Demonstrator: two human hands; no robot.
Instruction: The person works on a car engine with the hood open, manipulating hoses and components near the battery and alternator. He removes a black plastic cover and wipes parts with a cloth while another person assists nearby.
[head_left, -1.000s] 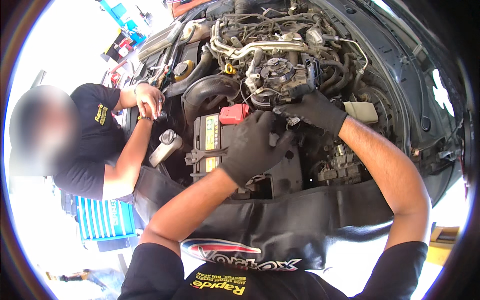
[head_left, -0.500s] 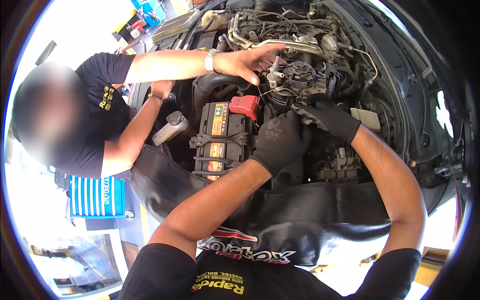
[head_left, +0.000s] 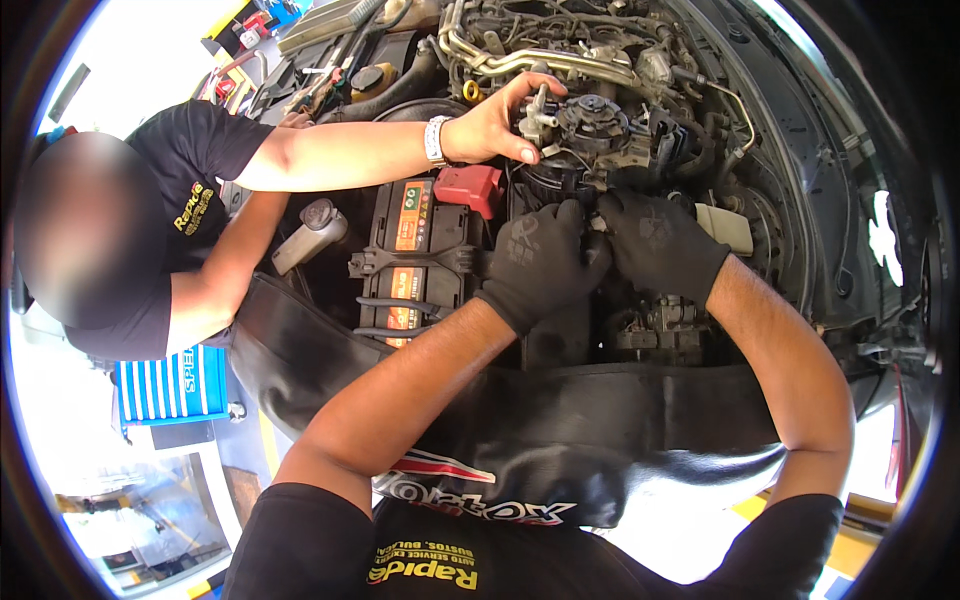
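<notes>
Part of a small pale piece (head_left: 599, 222) shows between the two gloved hands, too covered to tell which way it points or how its long axis runs. It lies in the engine bay (head_left: 680, 325), on the near side of a round black housing (head_left: 595, 118). What shows of it is light grey; its full shape is hidden. The left hand (head_left: 540, 255) has its fingers curled inward, thumb toward the other; the right hand (head_left: 660, 240) is bent over, fingertips turned down and mostly unseen. Whether one or both pinch the piece, I cannot tell. Left of them sits a black battery (head_left: 440, 228) with an orange label strip, a red cover (head_left: 470, 188) by its far right corner. A co-worker's bare arm (head_left: 345, 155) reaches in from the left, near the housing.
</notes>
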